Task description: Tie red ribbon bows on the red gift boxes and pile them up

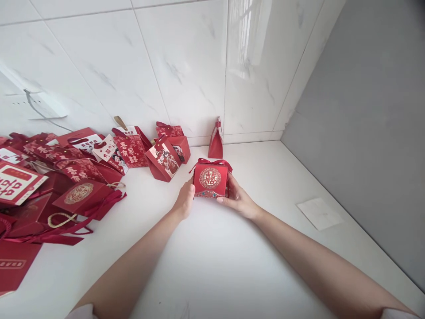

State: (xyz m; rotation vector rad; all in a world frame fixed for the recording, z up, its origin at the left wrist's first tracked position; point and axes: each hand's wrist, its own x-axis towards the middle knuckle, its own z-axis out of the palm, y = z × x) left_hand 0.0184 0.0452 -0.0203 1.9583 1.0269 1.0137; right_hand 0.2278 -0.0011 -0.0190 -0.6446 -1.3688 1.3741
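Between my two hands is a red gift box [211, 178] with a gold round emblem on its front and a dark red ribbon along its top. My left hand [185, 197] presses against its left side, and the fingers behind it are partly hidden. My right hand [239, 198] grips the right side, its thumb at the lower front corner. Just behind the box, a narrow red pointed box [216, 141] stands upright near the wall. To the left of it, a red box with a printed picture [164, 158] leans at a tilt.
Many red gift boxes and bags [79, 170] with ribbons lie piled along the left of the white table [212, 266]. A flat white square [319, 213] lies on the right. Marbled tiles [186, 66] rise behind, and a grey panel [372, 110] bounds the right side.
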